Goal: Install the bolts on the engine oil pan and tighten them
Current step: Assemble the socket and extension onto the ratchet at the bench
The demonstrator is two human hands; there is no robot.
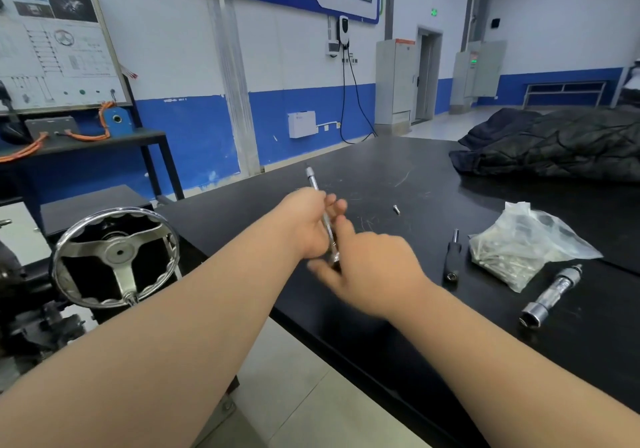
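- A slim chrome bar (313, 181) is held in the left hand (306, 227), whose fingers are curled round the shaft; the bar is tilted, with its upper end rising past the fingertips and away from the person.
- The lower end of the bar is met by the right hand (375, 274), which is blurred. One finger is stretched up along the shaft and the thumb is reached towards the bar's base, but whether the bar is pinched there cannot be told.
- Both hands are held above the near left part of the black surface (398, 170), close to its edge.
- A clear plastic bag of bolts (519, 250) is laid on the surface to the right of the right hand, well apart from it.
- A single loose bolt (397, 209) is seen on the surface beyond the right hand, apart from both hands and from the bag.
- A black-handled driver (453, 257) is laid between the right hand and the bag, just beside the bag.
- A chrome socket tool (550, 295) is laid nearer the person, just in front of the bag.
- A dark jacket (561, 146) is heaped at the far right of the surface.
- A chrome handwheel (119, 253) is seen to the left, off the surface.
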